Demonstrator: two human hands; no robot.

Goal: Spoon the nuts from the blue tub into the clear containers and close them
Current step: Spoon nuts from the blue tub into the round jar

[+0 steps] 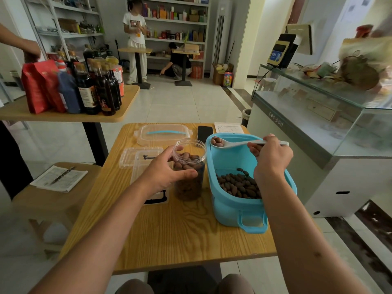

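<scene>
On the left of the wooden table (169, 236), flat clear lids (137, 158) lie beside the work, and a larger clear lid with a blue strip (163, 133) sits at the far edge. Next comes the left hand (167, 168), its fingers and thumb curled round the clear jar (188, 170), which stands upright and looks well over half full of brown nuts, though the hand hides part of its side. Just to the jar's right stands the blue tub (231, 200), with a layer of nuts (237, 185) left in its near end. Above the tub's far corner, the white spoon (229, 143) carries a few nuts in its bowl, close to the jar's open mouth but not yet over it. The right hand (271, 155) pinches the spoon's handle, well apart from the left. To do this step well, keep the spoon level while crossing the tub's rim, bring its bowl fully over the jar's mouth, then tip slowly; holding the jar firm against the tub should stop strays.
</scene>
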